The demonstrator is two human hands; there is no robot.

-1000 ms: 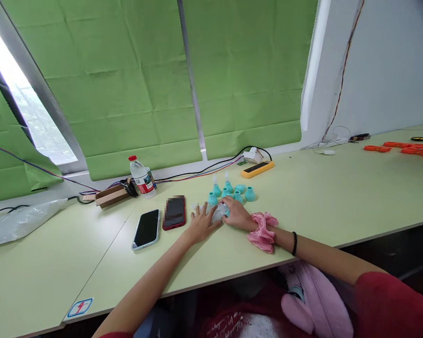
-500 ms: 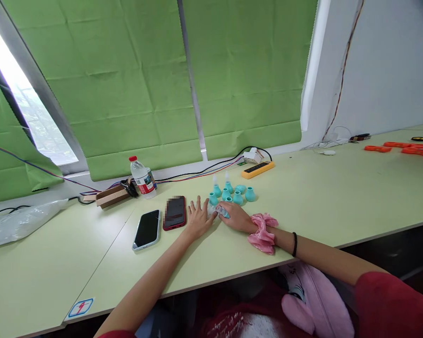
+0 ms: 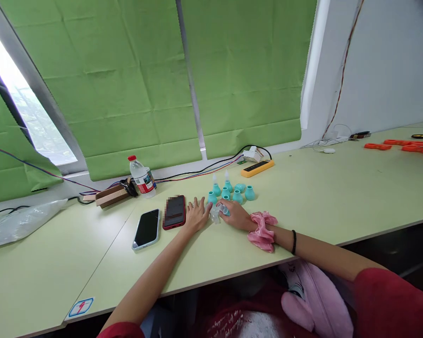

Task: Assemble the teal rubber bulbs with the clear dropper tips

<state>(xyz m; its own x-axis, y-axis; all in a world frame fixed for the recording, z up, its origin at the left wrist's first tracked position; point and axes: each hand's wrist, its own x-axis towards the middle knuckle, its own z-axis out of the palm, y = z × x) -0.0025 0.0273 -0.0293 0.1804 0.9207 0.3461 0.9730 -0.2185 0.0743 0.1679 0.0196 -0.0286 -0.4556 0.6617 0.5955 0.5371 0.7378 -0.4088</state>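
Table [image 3: 303, 202]: left hand [image 3: 196, 217], palm down, fingers spread apart, thumb beside loose clear pieces [image 3: 215, 216], contact uncertain; right hand [image 3: 236, 217], fingers curled around a clear cup [image 3: 221, 208]; both well inside the near edge; teal bulbs [image 3: 237, 196], clustered beyond the hands toward the far edge, two topped with clear tips [image 3: 227, 175]; red-cased phone [image 3: 175, 212], just left of the left hand; step in hand, seemingly: picking up clear pieces; next move, as judged, calls for a steady right-hand grip.
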